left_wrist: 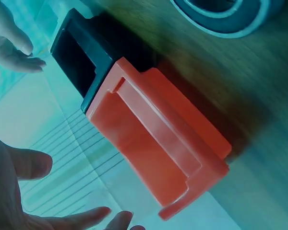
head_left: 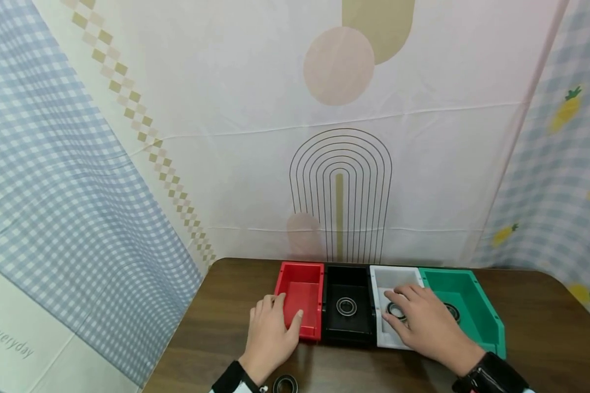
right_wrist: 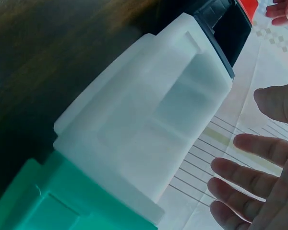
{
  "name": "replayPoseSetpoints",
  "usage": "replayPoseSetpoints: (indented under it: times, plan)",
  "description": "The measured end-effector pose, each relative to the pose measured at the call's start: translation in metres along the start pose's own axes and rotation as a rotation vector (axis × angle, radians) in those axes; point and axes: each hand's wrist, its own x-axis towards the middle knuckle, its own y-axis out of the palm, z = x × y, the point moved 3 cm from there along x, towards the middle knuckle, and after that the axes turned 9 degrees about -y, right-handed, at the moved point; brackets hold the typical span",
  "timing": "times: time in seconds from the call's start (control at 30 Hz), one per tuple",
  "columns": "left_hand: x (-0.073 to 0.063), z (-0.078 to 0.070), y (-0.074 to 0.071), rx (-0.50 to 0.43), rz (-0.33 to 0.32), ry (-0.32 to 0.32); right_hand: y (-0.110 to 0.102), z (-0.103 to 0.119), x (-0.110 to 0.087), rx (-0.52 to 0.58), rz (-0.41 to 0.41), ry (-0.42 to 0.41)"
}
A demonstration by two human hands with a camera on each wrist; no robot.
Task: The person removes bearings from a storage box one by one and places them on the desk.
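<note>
My left hand (head_left: 271, 335) hovers at the near left of a red bin (head_left: 302, 284), thumb and fingers spread with nothing between them. Over a white bin (head_left: 385, 338) is my right hand (head_left: 428, 325), its fingers apart and also holding nothing. A ball bearing (head_left: 390, 309) lies in the white bin, partly covered by the right hand's thumb and fingers. Another bearing (head_left: 346, 307) lies flat in the black bin (head_left: 348, 278). Inside the green bin (head_left: 482, 305) a further bearing (head_left: 454, 311) shows beyond the right hand, partly hidden.
The bins stand side by side in a row on a brown wooden table (head_left: 216, 327). One more bearing (head_left: 285, 384) lies on the tabletop beside my left wrist, cut off by the frame. Behind the table hangs a patterned cloth (head_left: 251, 185).
</note>
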Motion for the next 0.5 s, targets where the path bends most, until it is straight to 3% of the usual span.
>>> replayPoseSetpoints:
  times: [0.3, 0.5]
  plan:
    - [-0.002, -0.009, 0.007, 0.038, -0.076, 0.083, 0.005, 0.004, -0.002, 0.016, 0.024, -0.01]
    - [-0.004, -0.02, 0.016, 0.018, -0.046, 0.116, 0.005, 0.004, -0.001, 0.011, 0.034, -0.004]
